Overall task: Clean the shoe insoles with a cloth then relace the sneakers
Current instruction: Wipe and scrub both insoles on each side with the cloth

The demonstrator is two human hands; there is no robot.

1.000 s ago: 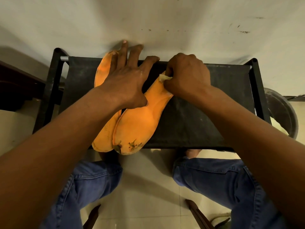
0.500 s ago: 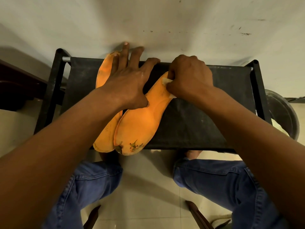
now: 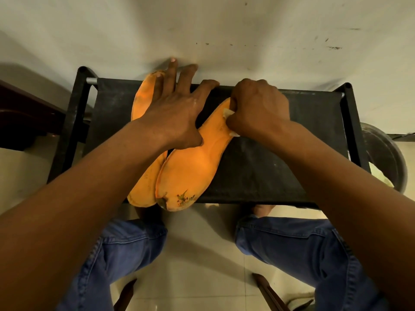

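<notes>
Head view shows two orange insoles lying side by side on a black fabric stool (image 3: 258, 167) set against a pale wall (image 3: 224, 30). The left hand (image 3: 170, 117) lies flat with fingers spread, pressing down across both: its fingers reach over the far end of the left insole (image 3: 143, 182), while the heel of the palm and thumb rest on the right insole (image 3: 188, 173). Just to the right of it, the right hand (image 3: 258, 108) is curled into a fist around a small pale cloth (image 3: 228, 113), only scraps of which peek out between the fingers, and presses it onto the far end of the right insole. The near ends of both insoles hang slightly over the stool's edge, towards the knees, below both hands. The right insole carries a dark stain (image 3: 184, 197) at that near tip.

These insoles look thin, light and floppy, probably foam with a fabric face, so they would likely slide or buckle under rubbing unless pinned. A flat palm near the middle seems the best hold, with wiping strokes running away from it. To lift one, pinching an edge should do. The stained tip overhangs unsupported and may bend away under pressure. A dark bucket (image 3: 386, 158) sits beyond the right forearm. No sneakers or laces are in sight.
</notes>
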